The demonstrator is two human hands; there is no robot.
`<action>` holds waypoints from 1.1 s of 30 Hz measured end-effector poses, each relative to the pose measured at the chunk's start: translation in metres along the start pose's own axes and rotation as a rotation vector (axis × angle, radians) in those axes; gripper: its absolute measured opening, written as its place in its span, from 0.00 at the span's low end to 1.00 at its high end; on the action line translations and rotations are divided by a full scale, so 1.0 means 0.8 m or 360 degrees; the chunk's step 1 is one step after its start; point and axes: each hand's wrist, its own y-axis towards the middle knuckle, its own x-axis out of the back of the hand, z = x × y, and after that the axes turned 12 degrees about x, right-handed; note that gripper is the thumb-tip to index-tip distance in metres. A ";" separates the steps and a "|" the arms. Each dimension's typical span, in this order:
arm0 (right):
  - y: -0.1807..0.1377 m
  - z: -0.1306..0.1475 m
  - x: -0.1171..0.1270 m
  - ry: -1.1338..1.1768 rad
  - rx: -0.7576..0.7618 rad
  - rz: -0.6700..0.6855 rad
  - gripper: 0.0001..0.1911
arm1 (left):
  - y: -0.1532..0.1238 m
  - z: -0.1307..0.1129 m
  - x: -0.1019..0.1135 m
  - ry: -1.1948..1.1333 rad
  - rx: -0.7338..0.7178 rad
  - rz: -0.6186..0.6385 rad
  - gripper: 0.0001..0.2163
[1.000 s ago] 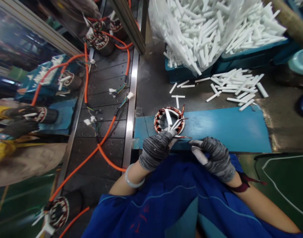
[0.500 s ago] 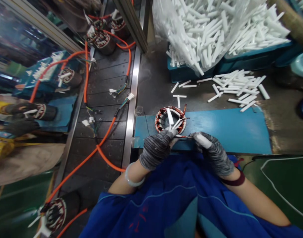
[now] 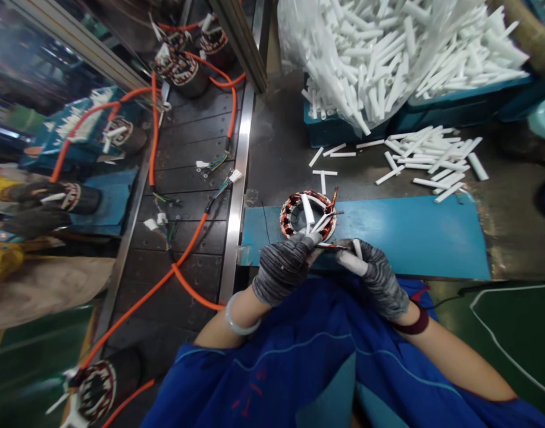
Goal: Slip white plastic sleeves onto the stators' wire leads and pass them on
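Seemingly to keep it straight, left hand [image 3: 282, 266] and right hand [image 3: 379, 278] both pinch a wire [image 3: 328, 245] from the coil [image 3: 286, 217].

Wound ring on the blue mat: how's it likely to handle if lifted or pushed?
Probably heavy for its size: the ring is packed with copper-coloured windings. Protruding wire leads look thin, so likely bend if snagged. White tubes angled over its opening may shift.

We curl our gloved left hand [image 3: 284, 266], fingers [image 3: 307, 242] bunched; our gloved right hand [image 3: 374, 274] angles inward beside it, fingers pinched.
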 end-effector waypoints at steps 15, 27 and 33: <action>0.027 0.024 0.057 -0.2184 0.1588 0.0275 0.10 | -0.003 0.002 -0.004 0.0048 0.0073 0.0150 0.11; -0.009 -0.010 0.046 -0.1861 0.1425 0.0053 0.11 | -0.001 0.006 -0.003 -0.0128 0.0086 0.0162 0.12; 0.049 0.007 0.061 -0.1247 0.0839 -0.0262 0.16 | -0.002 -0.007 0.002 -0.0009 0.0222 0.0158 0.15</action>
